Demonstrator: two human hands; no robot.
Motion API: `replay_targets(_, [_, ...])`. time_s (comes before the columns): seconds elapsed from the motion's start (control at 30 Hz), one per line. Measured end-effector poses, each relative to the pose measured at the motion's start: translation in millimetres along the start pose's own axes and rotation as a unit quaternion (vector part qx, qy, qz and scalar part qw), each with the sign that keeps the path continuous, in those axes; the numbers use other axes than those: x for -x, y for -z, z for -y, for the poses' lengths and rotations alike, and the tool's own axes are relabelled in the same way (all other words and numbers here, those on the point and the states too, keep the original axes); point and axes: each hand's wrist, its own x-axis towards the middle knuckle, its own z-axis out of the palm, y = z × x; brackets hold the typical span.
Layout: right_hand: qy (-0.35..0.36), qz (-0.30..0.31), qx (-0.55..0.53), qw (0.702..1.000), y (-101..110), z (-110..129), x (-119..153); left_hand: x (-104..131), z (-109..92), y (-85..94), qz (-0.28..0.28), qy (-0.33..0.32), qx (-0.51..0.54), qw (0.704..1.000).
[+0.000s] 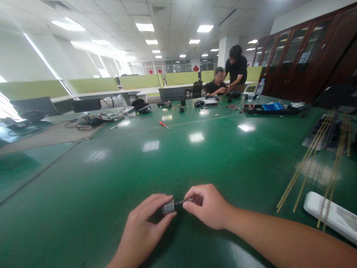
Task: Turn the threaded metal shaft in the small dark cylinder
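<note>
My left hand grips a small grey metal cylinder between the thumb and fingertips, near the front of the green table. Out of the cylinder's right end comes a thin dark rod, in line with it. The fingers of my right hand are pinched on the rod's far end, which they partly cover. Whether the rod is fixed in the cylinder or only inserted, I cannot tell. Both hands are low over the tabletop, close together.
A red-handled screwdriver lies farther back. Long thin sticks and a white oblong object are at the right. A black tray with blue items, a bottle and several small parts stand at the back, near two people.
</note>
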Motion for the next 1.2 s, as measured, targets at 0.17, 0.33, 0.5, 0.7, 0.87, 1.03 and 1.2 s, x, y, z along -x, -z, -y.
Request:
replay_targets(0.17, [0.001,-0.002,-0.006,1.0,-0.6,-0.2,-0.6,-0.7,-0.5,0.3,-0.007,-0.002,0.0,1.0])
replay_targets(0.33, [-0.004,-0.002,-0.013,1.0,-0.2,0.2,-0.5,-2.2,-0.6,0.5,-0.004,-0.003,0.002,1.0])
replay_targets(0.5, [-0.005,-0.004,-0.015,1.0,0.4,1.0,-0.7,-1.3,-0.6,0.9,0.001,0.003,0.002,1.0])
replay_targets(0.7, [-0.005,-0.007,-0.01,1.0,-0.5,0.7,-0.5,-0.9,0.8,1.0,-0.006,0.003,-0.007,1.0])
replay_targets(0.87, [-0.005,-0.006,-0.014,1.0,-0.6,0.6,-0.4,-0.4,2.4,1.5,-0.004,0.0,-0.008,1.0])
replay_targets(1.03, [-0.007,-0.008,-0.022,1.0,-0.7,0.6,0.0,1.1,4.3,1.0,-0.006,0.0,-0.011,1.0])
replay_targets(1.2, [-0.011,-0.005,-0.028,1.0,-0.9,-0.1,-0.1,1.3,5.0,1.8,-0.002,0.004,-0.013,1.0])
